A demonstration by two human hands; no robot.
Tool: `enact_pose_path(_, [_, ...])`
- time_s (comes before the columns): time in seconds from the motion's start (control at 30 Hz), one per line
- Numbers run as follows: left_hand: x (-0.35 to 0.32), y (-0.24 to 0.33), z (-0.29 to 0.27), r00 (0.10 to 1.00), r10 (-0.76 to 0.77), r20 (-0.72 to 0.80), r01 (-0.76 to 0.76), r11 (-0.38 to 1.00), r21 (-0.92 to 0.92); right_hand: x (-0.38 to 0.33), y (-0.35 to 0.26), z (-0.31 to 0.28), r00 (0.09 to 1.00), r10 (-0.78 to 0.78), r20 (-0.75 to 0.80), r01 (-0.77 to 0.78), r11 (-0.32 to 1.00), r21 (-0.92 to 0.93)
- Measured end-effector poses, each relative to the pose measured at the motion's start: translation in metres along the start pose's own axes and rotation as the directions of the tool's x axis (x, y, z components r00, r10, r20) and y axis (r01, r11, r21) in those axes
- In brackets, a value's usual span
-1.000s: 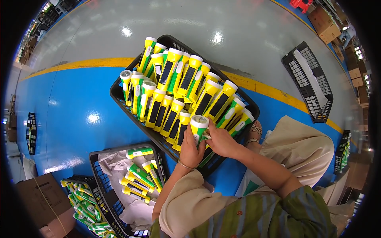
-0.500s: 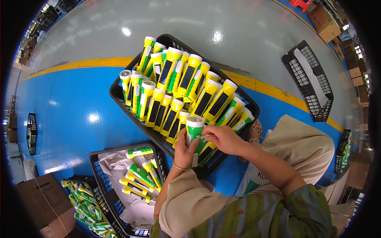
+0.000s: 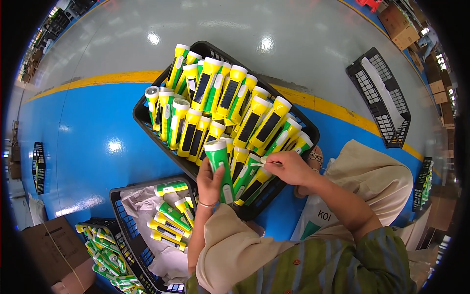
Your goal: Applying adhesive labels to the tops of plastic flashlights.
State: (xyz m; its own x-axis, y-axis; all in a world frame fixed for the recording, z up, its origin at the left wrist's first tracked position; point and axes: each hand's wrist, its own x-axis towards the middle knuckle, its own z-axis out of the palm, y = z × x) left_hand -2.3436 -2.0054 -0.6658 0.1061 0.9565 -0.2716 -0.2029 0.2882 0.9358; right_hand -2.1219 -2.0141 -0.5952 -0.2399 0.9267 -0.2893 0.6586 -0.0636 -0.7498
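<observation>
My left hand (image 3: 210, 186) is wrapped round a green and yellow flashlight (image 3: 218, 158) with a white head, held upright over the near edge of a large black crate (image 3: 139, 117). To the right of it, my right hand (image 3: 290, 168) pinches a small, thin whitish piece (image 3: 258, 163) between thumb and fingers. Its exact kind is too small to make out. The piece is apart from the held flashlight. Many yellow and green flashlights with dark solar panels (image 3: 227, 94) stand packed in the crate, leaning with white heads up.
At the lower left, a black crate lined with pale paper (image 3: 169, 262) holds several flashlights. Beside it is another crate of green flashlights (image 3: 105, 252), next to a cardboard box (image 3: 54, 245). A black crate (image 3: 379, 98) lies on the floor at the far right. My bent knee (image 3: 377, 171) is right of the large crate.
My left hand has moved left with the flashlight, tilting it slightly. My right hand has drawn away to the right with the thin piece, so a gap now separates the hands.
</observation>
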Motion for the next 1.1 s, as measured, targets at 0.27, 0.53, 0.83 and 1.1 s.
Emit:
enact_pose_path(0.27, [-0.009,0.0,0.009,0.943,0.004,0.332,0.005,1.0,-0.027,0.002,-0.005,0.015,0.983,-0.017,0.185,-0.074,0.877,0.474])
enact_pose_path(0.53, [-0.015,0.005,0.015,0.958,0.061,0.28,-0.079,0.995,0.054,0.005,-0.008,0.019,0.976,0.067,0.206,-0.141,0.917,0.373])
enact_pose_path(0.83, [-0.025,0.008,0.025,0.975,0.015,0.223,0.006,0.996,-0.093,0.013,-0.014,0.021,1.0,0.01,-0.01,-0.01,1.0,0.01])
enact_pose_path(1.1, [-0.026,0.008,0.018,0.983,-0.037,0.179,0.057,0.993,-0.107,0.016,-0.004,0.023,0.993,-0.116,0.015,0.116,0.993,0.015])
